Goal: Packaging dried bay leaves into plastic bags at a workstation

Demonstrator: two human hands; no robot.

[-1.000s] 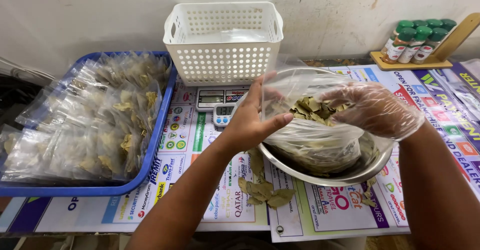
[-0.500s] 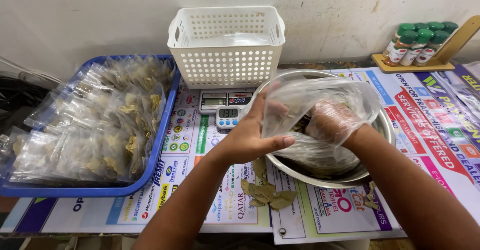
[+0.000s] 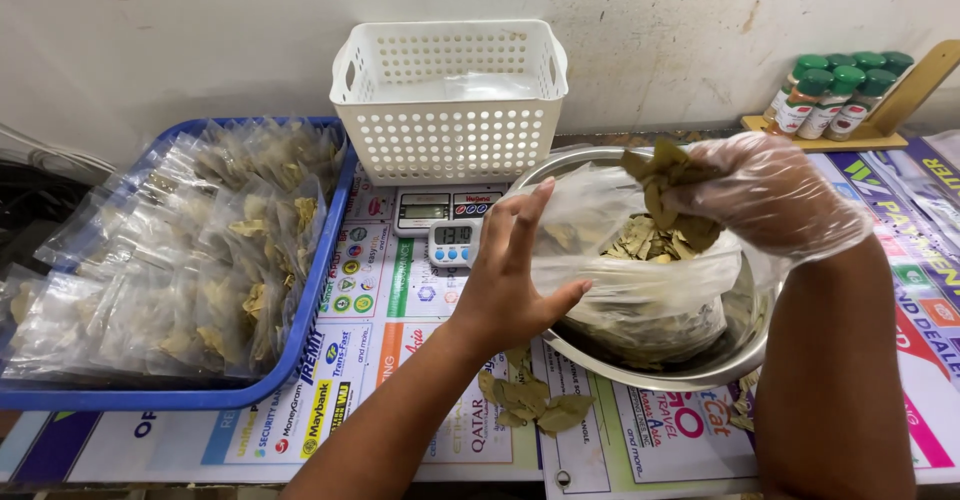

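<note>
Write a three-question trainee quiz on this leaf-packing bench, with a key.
1. True or false: the right hand wears a clear glove and holds dried leaves.
2. What does the bare left hand touch? A) white basket B) clear plastic bag C) blue tray
3. Fill in: the bag sits in a metal ____.

Key
1. True.
2. B; the white basket and the blue tray of packed bags stand apart.
3. Bowl.
</note>
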